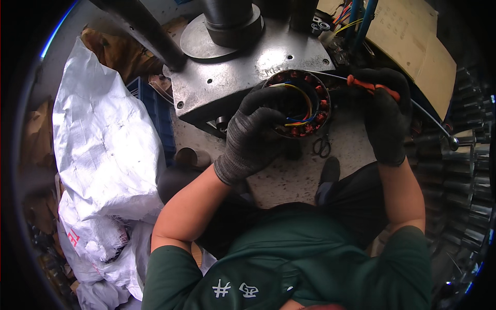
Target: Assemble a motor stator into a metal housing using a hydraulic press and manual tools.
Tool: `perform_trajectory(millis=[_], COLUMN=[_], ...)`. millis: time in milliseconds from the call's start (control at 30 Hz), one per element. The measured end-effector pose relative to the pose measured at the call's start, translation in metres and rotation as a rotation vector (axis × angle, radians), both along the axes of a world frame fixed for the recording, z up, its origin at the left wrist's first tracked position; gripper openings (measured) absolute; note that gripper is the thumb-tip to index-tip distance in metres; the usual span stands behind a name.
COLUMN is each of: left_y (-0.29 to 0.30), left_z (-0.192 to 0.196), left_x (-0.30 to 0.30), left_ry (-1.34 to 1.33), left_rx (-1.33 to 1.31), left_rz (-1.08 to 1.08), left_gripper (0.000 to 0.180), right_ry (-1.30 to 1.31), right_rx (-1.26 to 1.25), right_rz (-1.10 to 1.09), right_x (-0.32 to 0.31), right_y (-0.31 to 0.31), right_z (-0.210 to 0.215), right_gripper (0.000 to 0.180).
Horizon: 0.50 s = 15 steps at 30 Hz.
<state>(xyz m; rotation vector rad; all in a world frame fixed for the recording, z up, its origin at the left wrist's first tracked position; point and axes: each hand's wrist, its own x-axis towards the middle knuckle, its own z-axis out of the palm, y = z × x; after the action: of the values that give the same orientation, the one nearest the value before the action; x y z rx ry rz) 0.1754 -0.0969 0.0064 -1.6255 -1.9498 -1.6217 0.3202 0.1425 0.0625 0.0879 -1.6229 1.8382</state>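
A ring-shaped motor stator (324, 106) with red-brown copper windings is tilted up in front of the metal press. My left hand (253, 132), in a dark knitted glove, grips its left side with the fingers closed. Yellow, blue and red lead wires (310, 106) curve inside the ring next to those fingers. My right hand (385, 121), also gloved, is wrapped round the red and black handle of a screwdriver (361, 84). Its thin shaft points left and reaches the stator's upper rim; whether the tip touches is too small to tell.
Beyond the stator stands the press's steel base plate (206, 85) under a thick column. White woven sacks (103, 134) and a blue crate (160, 113) are at left. Black scissors (321, 147) lie on the floor. Stacked metal cylinders (454, 191) and a ball-ended rod (453, 142) are at right, cardboard (413, 51) behind.
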Motion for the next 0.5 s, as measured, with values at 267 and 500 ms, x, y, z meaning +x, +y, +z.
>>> perform_trajectory(millis=[267, 500], left_y=[-0.001, -0.003], left_z=[-0.001, 0.008], left_x=[-0.019, -0.018], left_ry=[0.122, 0.211], left_rx=[0.086, -0.008], left_rz=[0.012, 0.056], left_gripper=[0.047, 0.050], right_ry=[0.070, 0.021], right_rx=[0.472, 0.582], right_rz=[-0.119, 0.002], right_x=[0.036, 0.038], right_y=[-0.004, -0.005], right_z=[0.023, 0.031], right_gripper=[0.036, 0.038])
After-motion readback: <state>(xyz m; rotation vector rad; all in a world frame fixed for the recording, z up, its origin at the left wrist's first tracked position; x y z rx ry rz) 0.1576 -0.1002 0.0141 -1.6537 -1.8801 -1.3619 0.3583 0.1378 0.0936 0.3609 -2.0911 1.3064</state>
